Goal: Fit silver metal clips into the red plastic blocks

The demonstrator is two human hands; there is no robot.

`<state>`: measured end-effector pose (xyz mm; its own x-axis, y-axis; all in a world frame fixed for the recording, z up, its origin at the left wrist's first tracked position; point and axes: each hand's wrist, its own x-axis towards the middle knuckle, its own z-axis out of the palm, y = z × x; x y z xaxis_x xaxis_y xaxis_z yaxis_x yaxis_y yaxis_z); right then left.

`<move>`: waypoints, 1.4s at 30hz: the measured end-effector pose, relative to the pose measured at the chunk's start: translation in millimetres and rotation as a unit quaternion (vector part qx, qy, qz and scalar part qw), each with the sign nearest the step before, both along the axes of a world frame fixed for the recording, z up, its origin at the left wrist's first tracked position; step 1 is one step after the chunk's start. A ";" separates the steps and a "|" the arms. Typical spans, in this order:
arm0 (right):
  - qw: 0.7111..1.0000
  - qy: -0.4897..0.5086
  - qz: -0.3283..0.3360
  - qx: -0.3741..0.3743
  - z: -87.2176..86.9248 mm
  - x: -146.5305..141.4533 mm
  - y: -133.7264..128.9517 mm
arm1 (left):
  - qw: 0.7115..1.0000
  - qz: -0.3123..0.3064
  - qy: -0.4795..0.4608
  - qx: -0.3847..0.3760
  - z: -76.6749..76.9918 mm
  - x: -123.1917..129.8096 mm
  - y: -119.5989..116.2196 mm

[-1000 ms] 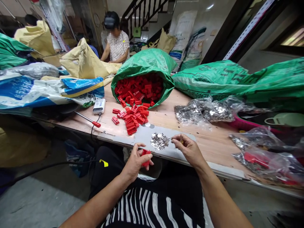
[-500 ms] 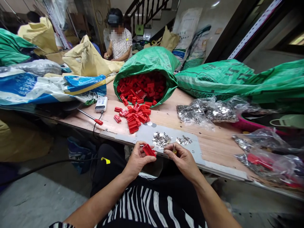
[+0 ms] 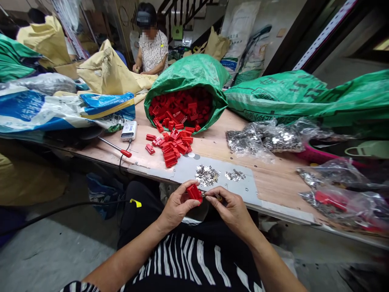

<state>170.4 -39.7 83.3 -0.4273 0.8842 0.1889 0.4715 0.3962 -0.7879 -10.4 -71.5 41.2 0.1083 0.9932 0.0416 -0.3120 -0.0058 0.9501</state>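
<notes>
Wooden bench (image 3: 212, 144), strewn with red parts (image 3: 172, 153) and metal pieces (image 3: 206, 175)

Beyond the bench, a co-worker (image 3: 152, 50) in a spotted top. Tipped toward the near edge, a green sack (image 3: 194, 73), full of red parts, with a loose heap just in front. Nearer, on a grey sheet (image 3: 247, 190), one larger pile of metal pieces and, to its right, a smaller scatter (image 3: 235, 175). Pinched between thumb and fingers of the left hand (image 3: 175, 209): a single red part (image 3: 193, 194), tilted, just in front of the larger pile. Pinched at the fingertips of the right hand (image 3: 229, 207): a small metal piece (image 3: 203, 194), right beside that red part; cannot tell whether touching. Within the same grip, something yellow (image 3: 218, 197), mostly hidden. Farther right, clear bags (image 3: 279, 142) of metal pieces; at left, a red-handled tool (image 3: 126, 153) beside a white device (image 3: 129, 130).
</notes>
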 end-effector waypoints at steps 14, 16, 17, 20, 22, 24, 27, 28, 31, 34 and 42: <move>0.999 0.000 0.029 0.040 -6.4 -5.5 -6.6 | 0.930 0.116 0.274 0.217 -4.8 -3.1 -4.1; 0.998 -0.009 0.032 0.051 -8.1 -7.3 -7.3 | 0.918 0.117 0.291 0.243 -4.1 -2.6 -5.0; 0.998 -0.012 0.032 0.057 -8.6 -8.1 -7.6 | 0.914 0.120 0.295 0.252 -4.2 -2.4 -5.3; 0.996 -0.019 0.037 0.075 -9.8 -9.2 -7.4 | 0.908 0.132 0.301 0.260 -5.8 -1.8 -5.8; 0.995 -0.021 0.050 0.086 -10.7 -9.0 -6.0 | 0.907 0.138 0.303 0.257 -7.4 -1.5 -6.1; 0.992 -0.020 0.069 0.099 -11.8 -8.5 -3.8 | 0.907 0.141 0.305 0.252 -9.0 -0.9 -6.7; 0.990 -0.019 0.090 0.110 -12.7 -8.9 -0.9 | 0.907 0.147 0.303 0.252 -11.4 0.8 -8.0; 0.989 -0.017 0.091 0.111 -12.7 -9.6 -0.3 | 0.907 0.149 0.301 0.255 -12.1 1.6 -8.4; 0.991 0.001 0.088 0.104 -11.4 -12.1 0.3 | 0.907 0.156 0.291 0.261 -13.9 3.2 -8.9; 0.994 0.021 0.093 0.048 -8.4 -11.8 1.2 | 0.911 0.162 0.287 0.249 -14.5 2.9 -9.0; 0.994 0.055 0.020 -0.087 -11.0 -0.9 7.1 | 0.920 0.169 0.269 0.228 -13.6 1.5 -10.4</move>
